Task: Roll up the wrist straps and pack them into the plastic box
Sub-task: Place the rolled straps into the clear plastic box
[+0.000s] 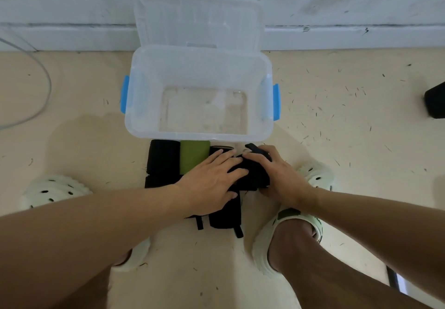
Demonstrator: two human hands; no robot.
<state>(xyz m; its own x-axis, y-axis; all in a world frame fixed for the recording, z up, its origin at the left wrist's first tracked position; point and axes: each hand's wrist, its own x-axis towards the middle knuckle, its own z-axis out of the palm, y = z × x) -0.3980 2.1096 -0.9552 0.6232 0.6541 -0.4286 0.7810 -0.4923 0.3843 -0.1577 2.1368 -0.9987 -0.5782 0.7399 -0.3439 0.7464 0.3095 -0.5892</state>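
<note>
Straps lie side by side on the floor (pixel 337 128) just before the open, empty plastic box (pixel 199 137). My left hand (pixel 212 183) presses flat, pinning the black strap (pixel 252 176); right hand (pixel 277 176) fingers curl round its roll, keeping it tight.

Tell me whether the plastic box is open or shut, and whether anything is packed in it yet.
Open and empty. The plastic box has its lid swung back against the wall, and its bare bottom shows through; no strap lies inside.
</note>
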